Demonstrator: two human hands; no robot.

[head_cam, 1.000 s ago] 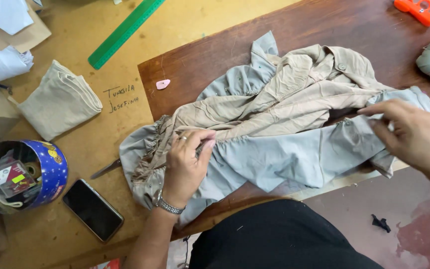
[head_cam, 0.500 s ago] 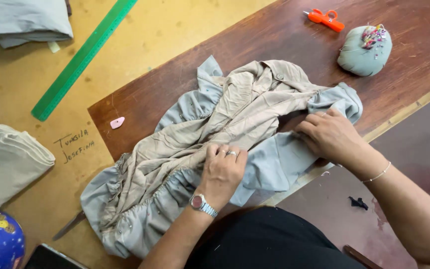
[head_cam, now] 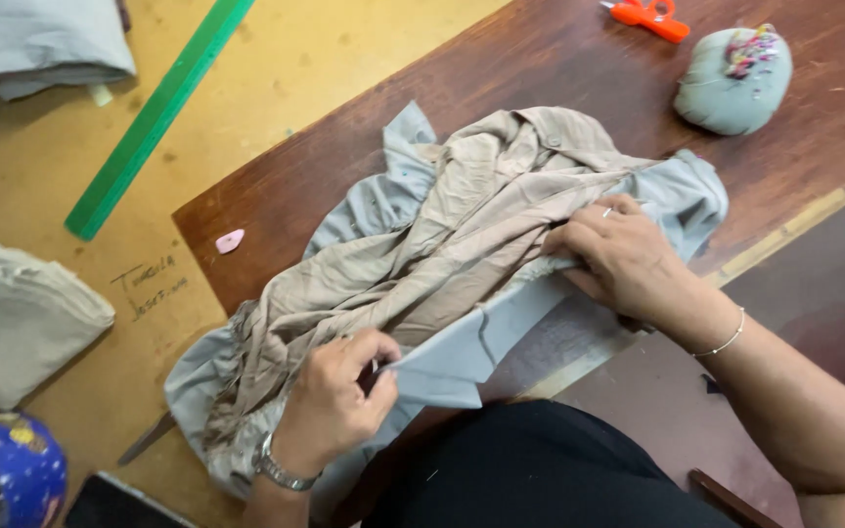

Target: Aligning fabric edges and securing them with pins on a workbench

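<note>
Compared with half a second ago, we see the left hand (head_cam: pixel 330 406) has slid toward the near edge of the garment and now pinches a folded corner of the pale blue-grey cloth (head_cam: pixel 462 352) between thumb and curled fingers, where before it lay flat on the fabric. The right hand (head_cam: pixel 623 256) has shifted a little along the bundle and presses down with its fingers close together on the seam where the beige cloth (head_cam: pixel 442 254) meets the blue-grey layer; we cannot tell whether it grips anything underneath. The crumpled garment lies across the dark wooden table (head_cam: pixel 540 68), its left end spilling over the table's edge above the yellow work surface (head_cam: pixel 344 39). The view has tilted, so the pincushion (head_cam: pixel 733 80) and the orange scissors (head_cam: pixel 649 17) sit nearer the top edge, the scissors partly cut off. The green ruler (head_cam: pixel 154 117) runs out of the picture at the top. The folded beige cloth (head_cam: pixel 22 323) remains at the left, and the blue tin (head_cam: pixel 7 474) is clipped by the bottom corner. The pink chalk (head_cam: pixel 230 241) lies near the table's corner.
</note>
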